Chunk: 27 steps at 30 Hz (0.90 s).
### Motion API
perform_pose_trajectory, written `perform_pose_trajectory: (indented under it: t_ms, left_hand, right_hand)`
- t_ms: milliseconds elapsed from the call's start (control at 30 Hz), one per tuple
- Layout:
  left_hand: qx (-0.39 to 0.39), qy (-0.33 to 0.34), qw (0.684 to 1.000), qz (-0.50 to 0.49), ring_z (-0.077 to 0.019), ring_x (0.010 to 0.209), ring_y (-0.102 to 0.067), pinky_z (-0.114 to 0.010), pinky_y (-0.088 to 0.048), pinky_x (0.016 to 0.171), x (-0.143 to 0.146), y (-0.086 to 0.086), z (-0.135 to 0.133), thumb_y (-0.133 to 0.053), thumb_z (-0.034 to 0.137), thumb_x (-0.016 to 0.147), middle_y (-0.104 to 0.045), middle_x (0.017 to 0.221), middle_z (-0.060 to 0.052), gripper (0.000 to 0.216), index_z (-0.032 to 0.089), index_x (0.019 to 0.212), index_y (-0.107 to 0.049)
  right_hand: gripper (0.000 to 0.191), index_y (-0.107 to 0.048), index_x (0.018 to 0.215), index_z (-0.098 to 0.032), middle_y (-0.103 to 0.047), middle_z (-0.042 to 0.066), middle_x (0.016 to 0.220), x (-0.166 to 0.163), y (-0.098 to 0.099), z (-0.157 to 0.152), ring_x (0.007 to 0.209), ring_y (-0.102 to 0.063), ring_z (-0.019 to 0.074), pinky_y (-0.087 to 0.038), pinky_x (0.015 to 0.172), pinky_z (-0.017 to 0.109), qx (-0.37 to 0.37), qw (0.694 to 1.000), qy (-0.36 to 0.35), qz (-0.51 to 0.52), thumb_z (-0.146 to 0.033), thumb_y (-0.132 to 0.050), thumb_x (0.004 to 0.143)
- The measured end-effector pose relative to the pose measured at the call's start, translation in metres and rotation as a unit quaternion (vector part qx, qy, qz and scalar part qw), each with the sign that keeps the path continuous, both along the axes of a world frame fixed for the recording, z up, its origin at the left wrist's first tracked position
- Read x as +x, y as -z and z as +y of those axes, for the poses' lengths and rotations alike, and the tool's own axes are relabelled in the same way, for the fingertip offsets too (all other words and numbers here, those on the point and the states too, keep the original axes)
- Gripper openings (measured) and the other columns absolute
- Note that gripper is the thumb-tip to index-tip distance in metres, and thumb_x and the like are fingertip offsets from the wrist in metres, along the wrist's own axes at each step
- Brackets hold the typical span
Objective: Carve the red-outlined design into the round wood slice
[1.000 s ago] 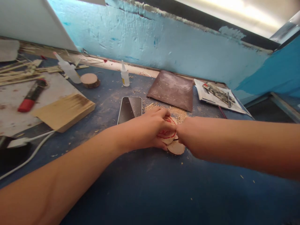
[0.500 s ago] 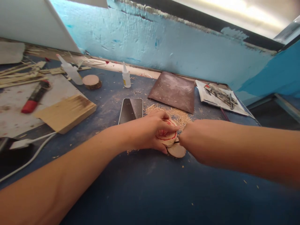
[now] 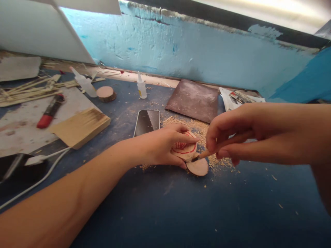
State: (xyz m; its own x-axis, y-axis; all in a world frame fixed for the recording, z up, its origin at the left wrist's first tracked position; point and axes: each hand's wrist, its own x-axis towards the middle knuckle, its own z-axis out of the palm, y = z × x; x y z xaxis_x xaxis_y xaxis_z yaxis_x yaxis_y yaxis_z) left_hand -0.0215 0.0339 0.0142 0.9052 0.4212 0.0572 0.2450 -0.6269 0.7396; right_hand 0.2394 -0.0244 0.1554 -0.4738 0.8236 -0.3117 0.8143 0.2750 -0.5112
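While the left hand [image 3: 165, 143] grips the piece [image 3: 190, 150] of pale wood, the right hand [image 3: 248, 132] holds the tool [image 3: 205, 154] just to its right. The left fingers are clamped around the piece, one lying across its red-marked face, others over its far edge and one at its near edge. The right fingers are closed on the tool's wooden handle, the thumb along its near side, and the dark tip reaches the piece's near right edge, where contact is too small to tell. The piece sits tilted, overlapping the far left part of a disc [image 3: 199, 168] on the blue table [image 3: 165, 213]. At the far side, a small bottle [image 3: 141, 89] stands upright; farther left, a larger bottle [image 3: 87, 85] leans beside a log slice [image 3: 105, 93]. Both are translucent, their fill hard to make out. At far right, a white sheet [image 3: 225, 98] bears a heap of thin items [image 3: 241, 97], partly behind the right hand. The tool's long axis runs from right to left, slanting toward the near side, its tip pointing left; the piece's marked face is turned up, its long axis hidden by the left hand. Shavings [image 3: 222, 163] lie around both hands, and a phone [image 3: 147, 120] lies just beyond the left wrist.
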Motion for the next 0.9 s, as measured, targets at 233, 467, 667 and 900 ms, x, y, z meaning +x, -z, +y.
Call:
perform_pose_trajectory:
  t_ms: [233, 467, 667, 900]
  left_hand:
    - [-0.038, -0.002, 0.999, -0.017, -0.0354, 0.154, -0.058, -0.052, -0.044, 0.136, -0.001, -0.006, -0.003, -0.1, 0.035, 0.088, -0.06, 0.161, -0.011, 0.056, 0.028, 0.141, -0.081]
    - [-0.01, -0.009, 1.0, -0.001, -0.034, 0.156, -0.056, -0.05, -0.044, 0.138, -0.001, -0.003, -0.008, -0.095, 0.027, 0.091, -0.059, 0.163, -0.009, 0.066, 0.034, 0.153, -0.073]
    - [0.007, -0.023, 0.999, -0.027, -0.0364, 0.161, -0.05, -0.053, -0.038, 0.141, -0.003, -0.001, -0.006, -0.1, 0.041, 0.087, -0.058, 0.165, -0.009, 0.069, 0.032, 0.15, -0.072]
    - [-0.021, -0.025, 0.999, -0.023, -0.0316, 0.141, -0.062, -0.049, -0.051, 0.129, -0.001, -0.008, -0.009, -0.088, 0.025, 0.087, -0.064, 0.143, -0.008, 0.045, 0.029, 0.132, -0.079]
  right_hand:
    - [0.023, -0.069, 0.114, -0.029, -0.079, -0.006, 0.078, -0.012, 0.041, -0.001, 0.044, -0.061, 0.0086, -0.049, 0.044, 0.02, -0.028, 0.892, 0.16, 0.422, -0.025, -0.082, 0.096]
    - [0.035, -0.068, 0.121, -0.023, -0.064, -0.007, 0.073, -0.018, 0.108, 0.012, 0.066, -0.066, 0.0144, -0.056, 0.062, 0.026, -0.013, 0.829, 0.201, 0.522, -0.028, -0.088, 0.094]
    - [0.013, -0.076, 0.104, -0.023, -0.063, -0.003, 0.083, -0.025, 0.108, 0.002, 0.075, -0.064, 0.0139, -0.055, 0.071, 0.028, -0.023, 0.828, 0.171, 0.534, -0.035, -0.079, 0.105]
    - [0.042, -0.073, 0.088, -0.022, -0.044, -0.005, 0.067, -0.034, 0.098, -0.01, 0.062, -0.043, 0.014, -0.039, 0.062, 0.031, -0.155, 0.794, 0.088, 0.582, -0.057, -0.07, 0.111]
